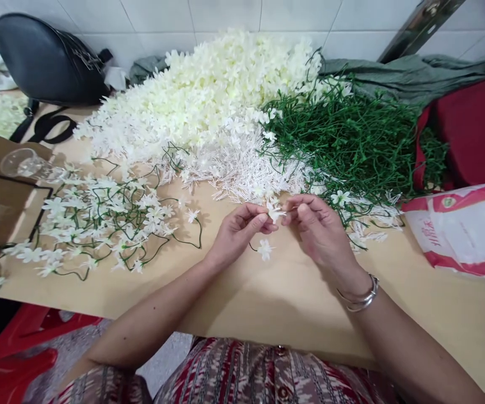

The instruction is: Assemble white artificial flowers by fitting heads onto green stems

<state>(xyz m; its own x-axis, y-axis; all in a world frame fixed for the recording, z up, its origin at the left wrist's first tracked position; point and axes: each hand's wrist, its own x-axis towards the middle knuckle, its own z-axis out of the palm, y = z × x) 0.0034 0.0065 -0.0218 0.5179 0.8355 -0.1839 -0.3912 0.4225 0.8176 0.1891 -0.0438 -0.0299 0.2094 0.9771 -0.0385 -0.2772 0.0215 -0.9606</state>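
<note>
Flower (275, 211) sits between your hands over the near middle of the table (301, 320), pinched by your left hand (245, 227) between thumb and forefinger. Its petals splay mostly to the right; the stem end is hidden, so you cannot tell its long axis for certain. Your right hand (320, 230) is just right of it, thumb and fingers drawn together; whether they grip anything is too small to tell. A second flower (265, 250) shows just nearer than your left fingers, petals spread, its green stem running left towards that hand.

Just beyond your fingers lie white stems (242, 168), with a tall heap of blossoms (225, 90) farther back. Green stems (352, 134) crowd the far right, beside a red bag (474, 129) and, nearer, a packet (465, 233). To your left spread stemmed flowers (150, 213), with a clear cup (19, 163) tipped beside them and a black bag (49, 62) beyond.
</note>
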